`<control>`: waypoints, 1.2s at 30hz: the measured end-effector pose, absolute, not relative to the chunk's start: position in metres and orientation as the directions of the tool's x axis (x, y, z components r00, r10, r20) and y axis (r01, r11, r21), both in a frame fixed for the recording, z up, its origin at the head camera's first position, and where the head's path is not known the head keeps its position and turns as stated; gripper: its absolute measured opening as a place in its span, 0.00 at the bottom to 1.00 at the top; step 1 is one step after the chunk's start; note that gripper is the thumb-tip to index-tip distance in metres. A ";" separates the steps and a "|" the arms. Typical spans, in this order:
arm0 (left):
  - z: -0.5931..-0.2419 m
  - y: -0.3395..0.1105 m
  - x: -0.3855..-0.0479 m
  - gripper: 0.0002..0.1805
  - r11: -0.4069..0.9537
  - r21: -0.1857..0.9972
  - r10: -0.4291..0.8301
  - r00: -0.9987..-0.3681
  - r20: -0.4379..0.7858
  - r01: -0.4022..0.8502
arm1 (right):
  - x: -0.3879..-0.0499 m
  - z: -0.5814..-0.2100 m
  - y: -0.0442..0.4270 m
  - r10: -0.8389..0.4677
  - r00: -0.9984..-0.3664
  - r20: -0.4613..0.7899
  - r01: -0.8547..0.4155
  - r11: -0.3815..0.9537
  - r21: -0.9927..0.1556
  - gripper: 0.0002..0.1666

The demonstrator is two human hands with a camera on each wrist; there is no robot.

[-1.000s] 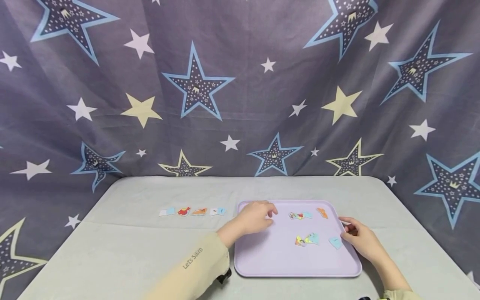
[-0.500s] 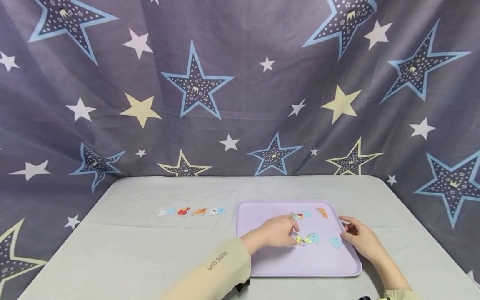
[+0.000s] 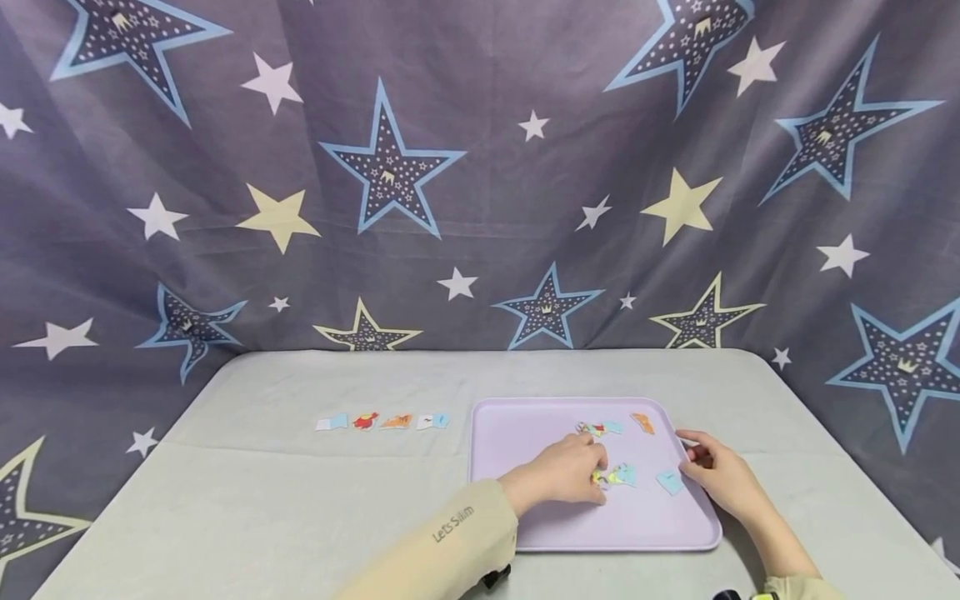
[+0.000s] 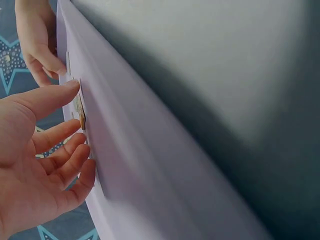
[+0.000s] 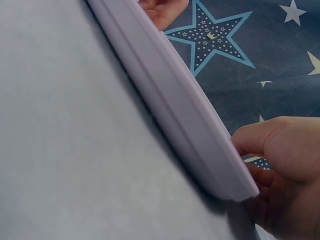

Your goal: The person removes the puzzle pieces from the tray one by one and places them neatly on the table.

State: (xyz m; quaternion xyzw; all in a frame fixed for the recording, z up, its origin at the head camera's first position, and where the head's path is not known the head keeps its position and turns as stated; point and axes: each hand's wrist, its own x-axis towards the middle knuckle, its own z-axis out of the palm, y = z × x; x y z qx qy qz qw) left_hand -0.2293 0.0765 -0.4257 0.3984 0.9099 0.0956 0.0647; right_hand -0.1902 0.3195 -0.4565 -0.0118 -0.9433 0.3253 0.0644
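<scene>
The left grip [image 3: 567,469] was loosely bent, thumb and fingers parted, its tips at the yellow-and-blue paper pieces [image 3: 622,474] on the lilac tray [image 3: 660,527] (contact was hard to tell). These lay rightward from its palm, long axis sideways, and nearer it than the right grip [image 3: 722,477], which held the tray's right rim.

A loose beige left sleeve [image 3: 431,550] is worn behind the bare left hand [image 3: 564,471]; dark lettering [image 3: 453,525], partly legible as "Lets", is printed near its cuff, and a black piece [image 3: 496,577] is seen beneath. Behind the bare right hand [image 3: 722,473], a beige right sleeve [image 3: 801,588] is worn, with a black part [image 3: 726,595] and a yellow part [image 3: 765,596] seen beside it.
</scene>
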 end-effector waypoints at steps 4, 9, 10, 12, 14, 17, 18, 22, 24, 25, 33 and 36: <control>-0.426 0.079 -0.229 0.21 0.671 0.234 0.730 -0.683 -0.036 0.704 | -0.190 -0.456 0.320 0.064 -0.992 0.109 -0.017 0.787 -0.617 0.25; -0.427 0.083 -0.228 0.20 0.683 0.253 0.713 -0.701 -0.028 0.685 | -0.190 -0.455 0.318 0.068 -0.992 0.104 -0.011 0.787 -0.616 0.25; -0.429 0.083 -0.228 0.20 0.685 0.258 0.710 -0.703 -0.028 0.682 | -0.190 -0.455 0.318 0.068 -0.992 0.104 -0.011 0.787 -0.616 0.25; -0.430 0.084 -0.228 0.19 0.681 0.269 0.711 -0.703 -0.019 0.681 | -0.190 -0.454 0.318 0.068 -0.992 0.105 -0.011 0.787 -0.617 0.25; -0.432 0.085 -0.228 0.18 0.671 0.271 0.718 -0.696 -0.008 0.690 | -0.189 -0.454 0.317 0.067 -0.992 0.105 -0.012 0.785 -0.619 0.25; -0.434 0.086 -0.229 0.16 0.648 0.264 0.738 -0.675 0.015 0.714 | -0.189 -0.454 0.317 0.065 -0.992 0.109 -0.016 0.785 -0.619 0.25; -0.434 0.086 -0.229 0.16 0.642 0.258 0.743 -0.669 0.022 0.722 | -0.189 -0.454 0.317 0.065 -0.992 0.111 -0.018 0.786 -0.618 0.25; -0.435 0.087 -0.229 0.15 0.623 0.253 0.758 -0.651 0.038 0.740 | -0.189 -0.454 0.318 0.064 -0.990 0.125 -0.026 0.788 -0.615 0.25; -0.434 0.087 -0.228 0.14 0.616 0.255 0.764 -0.644 0.040 0.746 | -0.188 -0.454 0.318 0.063 -0.990 0.129 -0.029 0.789 -0.613 0.25; -0.434 0.087 -0.228 0.14 0.612 0.256 0.767 -0.641 0.040 0.748 | -0.188 -0.454 0.318 0.062 -0.990 0.130 -0.031 0.789 -0.614 0.25; -0.431 0.083 -0.229 0.17 0.590 0.285 0.787 -0.616 0.003 0.755 | -0.189 -0.455 0.318 0.061 -0.989 0.132 -0.033 0.790 -0.612 0.25; -0.430 0.082 -0.230 0.17 0.593 0.297 0.785 -0.620 -0.006 0.748 | -0.189 -0.456 0.318 0.062 -0.989 0.135 -0.033 0.792 -0.610 0.25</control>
